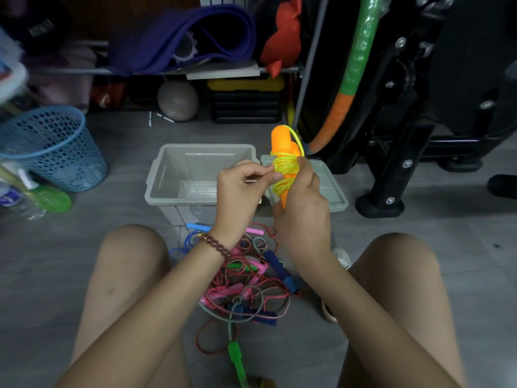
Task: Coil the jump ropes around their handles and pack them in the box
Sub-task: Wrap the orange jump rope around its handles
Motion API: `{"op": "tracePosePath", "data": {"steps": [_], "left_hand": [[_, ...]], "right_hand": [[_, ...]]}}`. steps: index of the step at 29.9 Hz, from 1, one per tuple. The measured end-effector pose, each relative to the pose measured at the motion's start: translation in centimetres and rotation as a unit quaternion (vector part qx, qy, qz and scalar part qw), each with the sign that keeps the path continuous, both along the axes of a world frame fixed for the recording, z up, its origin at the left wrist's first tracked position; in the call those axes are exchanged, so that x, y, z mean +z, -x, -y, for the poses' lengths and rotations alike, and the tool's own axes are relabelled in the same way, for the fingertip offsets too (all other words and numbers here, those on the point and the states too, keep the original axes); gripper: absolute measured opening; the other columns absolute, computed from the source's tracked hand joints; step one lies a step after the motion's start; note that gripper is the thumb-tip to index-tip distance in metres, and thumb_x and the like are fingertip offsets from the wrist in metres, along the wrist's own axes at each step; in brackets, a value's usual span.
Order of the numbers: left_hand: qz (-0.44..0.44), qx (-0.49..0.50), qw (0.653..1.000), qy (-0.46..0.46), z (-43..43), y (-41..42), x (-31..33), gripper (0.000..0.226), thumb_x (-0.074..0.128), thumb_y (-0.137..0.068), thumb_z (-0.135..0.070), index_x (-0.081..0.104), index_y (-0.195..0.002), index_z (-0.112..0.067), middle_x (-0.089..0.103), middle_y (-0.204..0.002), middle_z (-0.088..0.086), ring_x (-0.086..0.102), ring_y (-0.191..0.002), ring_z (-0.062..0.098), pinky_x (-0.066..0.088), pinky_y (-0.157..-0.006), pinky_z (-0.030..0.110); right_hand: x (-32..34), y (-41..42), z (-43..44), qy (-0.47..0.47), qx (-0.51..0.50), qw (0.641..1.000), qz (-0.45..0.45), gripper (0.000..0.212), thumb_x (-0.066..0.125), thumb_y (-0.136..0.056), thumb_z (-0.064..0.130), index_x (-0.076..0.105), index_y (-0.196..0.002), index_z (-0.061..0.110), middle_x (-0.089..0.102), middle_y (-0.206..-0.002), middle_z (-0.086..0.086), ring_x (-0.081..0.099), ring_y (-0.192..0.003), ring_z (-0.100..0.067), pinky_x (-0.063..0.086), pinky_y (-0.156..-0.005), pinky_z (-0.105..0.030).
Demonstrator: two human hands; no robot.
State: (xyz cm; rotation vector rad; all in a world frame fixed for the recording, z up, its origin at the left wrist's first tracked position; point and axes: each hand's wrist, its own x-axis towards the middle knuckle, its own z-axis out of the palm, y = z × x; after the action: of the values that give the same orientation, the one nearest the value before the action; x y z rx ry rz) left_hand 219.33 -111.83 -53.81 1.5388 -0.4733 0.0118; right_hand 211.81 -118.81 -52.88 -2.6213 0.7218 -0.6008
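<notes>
My right hand (303, 203) grips two orange handles (282, 142) held together upright, with yellow rope (285, 169) wound around their middle. My left hand (240, 189) pinches the yellow rope at the coil's left side. Behind my hands an open grey box (173, 175) stands on the floor; its inside looks empty. The box's grey lid (335, 191) lies to its right. Between my knees lies a tangled pile of jump ropes (246, 284) with pink, blue and green handles. One green handle (237, 359) stretches toward me.
A blue mesh basket (53, 147) stands at the left, with a green paddle (53, 201) beside it. A shelf with a purple mat (181, 37) and a yellow-lidded toolbox (246, 99) is behind. Black exercise equipment (419, 107) and a green-orange hoop (355, 68) fill the right.
</notes>
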Motion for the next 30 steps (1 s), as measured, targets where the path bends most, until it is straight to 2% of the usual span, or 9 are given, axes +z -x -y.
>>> {"op": "tracePosePath", "data": {"steps": [5,8,10,13,16,20,23,26,30], "left_hand": [[-0.006,-0.050,0.998,0.034,0.2,-0.2,0.6,0.007,0.072,-0.077,-0.002,0.071,-0.077,-0.010,0.063,-0.072,0.004,0.063,-0.073,0.003,0.047,-0.071,0.022],[0.079,-0.035,0.996,0.000,0.3,-0.2,0.5,0.009,0.074,-0.075,-0.005,0.071,-0.082,-0.009,0.062,-0.072,-0.006,0.059,-0.071,0.000,0.047,-0.068,0.020],[0.138,-0.031,0.989,-0.035,0.3,-0.1,0.3,0.007,0.073,-0.077,-0.011,0.072,-0.083,-0.009,0.061,-0.075,-0.010,0.060,-0.071,0.002,0.051,-0.064,0.025],[0.271,-0.001,0.955,-0.121,0.2,0.1,-0.4,0.017,0.064,-0.085,-0.019,0.071,-0.087,-0.003,0.063,-0.081,0.000,0.063,-0.069,0.015,0.055,-0.061,0.036],[0.322,0.031,0.927,-0.189,0.3,0.6,-0.8,0.022,0.056,-0.087,-0.022,0.070,-0.091,-0.005,0.065,-0.086,0.004,0.064,-0.067,0.020,0.054,-0.056,0.037],[0.275,0.053,0.941,-0.191,0.4,0.7,-0.6,0.019,0.057,-0.081,-0.019,0.070,-0.084,-0.006,0.065,-0.080,0.005,0.065,-0.064,0.019,0.056,-0.058,0.037],[0.251,0.075,0.951,-0.161,0.4,0.6,-0.2,0.010,0.061,-0.075,-0.007,0.070,-0.080,-0.004,0.067,-0.076,0.006,0.065,-0.065,0.014,0.056,-0.061,0.033],[0.205,0.076,0.966,-0.141,0.6,0.7,0.0,0.012,0.062,-0.073,-0.005,0.071,-0.082,-0.005,0.069,-0.078,0.004,0.066,-0.067,0.013,0.057,-0.066,0.032],[0.114,0.087,0.984,-0.101,0.8,0.7,-0.2,0.010,0.067,-0.075,-0.010,0.069,-0.084,-0.012,0.070,-0.079,-0.002,0.067,-0.073,0.011,0.057,-0.069,0.038]], "right_hand": [[0.8,0.7,0.6,-0.023,0.005,0.999,0.026,0.067,0.062,-0.082,0.002,0.030,-0.140,0.005,0.050,-0.128,-0.017,0.064,-0.079,-0.036,0.036,-0.055,-0.030],[0.9,1.1,0.8,-0.023,0.010,0.999,0.030,0.067,0.062,-0.082,0.004,0.029,-0.141,0.005,0.051,-0.126,-0.017,0.064,-0.080,-0.036,0.036,-0.056,-0.030],[0.8,1.3,1.0,-0.024,0.010,0.999,0.028,0.067,0.062,-0.081,0.005,0.030,-0.140,0.003,0.052,-0.123,-0.018,0.064,-0.080,-0.037,0.037,-0.056,-0.031],[0.6,1.3,1.1,-0.025,0.012,0.999,0.025,0.064,0.064,-0.079,0.004,0.037,-0.136,-0.001,0.057,-0.111,-0.021,0.064,-0.073,-0.038,0.037,-0.053,-0.030],[0.7,1.4,1.1,-0.023,0.013,1.000,0.015,0.061,0.065,-0.078,0.006,0.040,-0.134,-0.004,0.057,-0.107,-0.023,0.063,-0.070,-0.040,0.034,-0.052,-0.029],[0.6,1.4,0.9,0.004,0.008,1.000,-0.008,0.063,0.062,-0.084,0.008,0.033,-0.139,0.002,0.053,-0.116,-0.018,0.064,-0.077,-0.036,0.034,-0.055,-0.029],[0.2,0.9,0.6,0.014,0.007,1.000,-0.020,0.066,0.066,-0.081,0.005,0.034,-0.138,0.004,0.053,-0.117,-0.017,0.065,-0.071,-0.033,0.038,-0.053,-0.030],[0.1,0.7,0.4,0.027,-0.004,0.999,-0.030,0.068,0.072,-0.075,0.004,0.039,-0.135,0.003,0.056,-0.113,-0.017,0.065,-0.061,-0.029,0.042,-0.048,-0.029],[0.4,0.6,0.6,0.035,0.005,0.999,-0.021,0.069,0.064,-0.083,0.006,0.029,-0.141,0.006,0.050,-0.125,-0.014,0.066,-0.075,-0.028,0.037,-0.055,-0.027]]}}
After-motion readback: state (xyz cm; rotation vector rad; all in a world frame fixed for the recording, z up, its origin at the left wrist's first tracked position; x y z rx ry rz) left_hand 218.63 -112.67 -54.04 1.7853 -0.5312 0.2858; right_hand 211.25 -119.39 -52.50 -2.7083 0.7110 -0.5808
